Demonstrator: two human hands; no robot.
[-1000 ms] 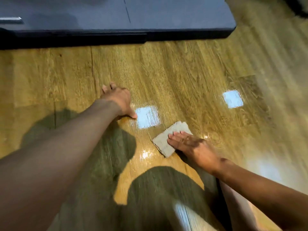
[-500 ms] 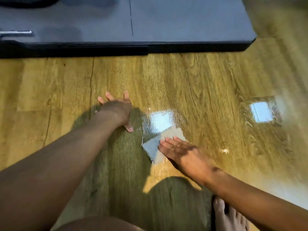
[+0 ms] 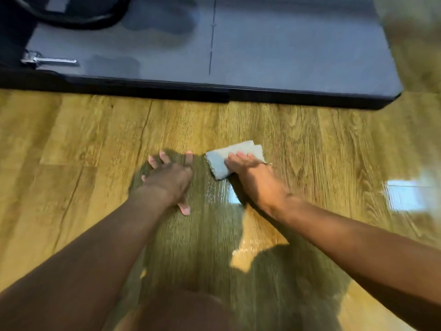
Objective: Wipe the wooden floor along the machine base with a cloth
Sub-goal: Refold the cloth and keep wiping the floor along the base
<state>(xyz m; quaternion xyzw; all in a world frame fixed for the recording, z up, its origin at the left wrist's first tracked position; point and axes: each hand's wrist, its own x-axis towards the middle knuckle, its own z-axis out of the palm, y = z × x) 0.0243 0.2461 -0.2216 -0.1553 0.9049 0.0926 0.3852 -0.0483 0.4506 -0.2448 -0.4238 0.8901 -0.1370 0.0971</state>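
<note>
The right hand (image 3: 253,174) lies flat on a folded pale cloth (image 3: 218,163), fingers straight and close together, pressing it on the floor rather than gripping it. I judge that this flat palm spreads the pressure, so the whole pad rubs the wood. The left hand (image 3: 170,179) is just beside it, not touching the cloth, with fingers spread wide and the palm down on the boards. It holds nothing; most likely it carries the person's weight while they lean forward.

The cloth is folded into a thick small rectangle, which probably makes it easy to push. It rests on the wooden floor (image 3: 322,144), near the black edge of the machine base (image 3: 286,56) but apart from it, with a strip of bare wood between them. The floor around the hands shines and looks wet.

On the grey base, far left, there is a metal lever (image 3: 49,60), and above it a black hose (image 3: 78,19).
</note>
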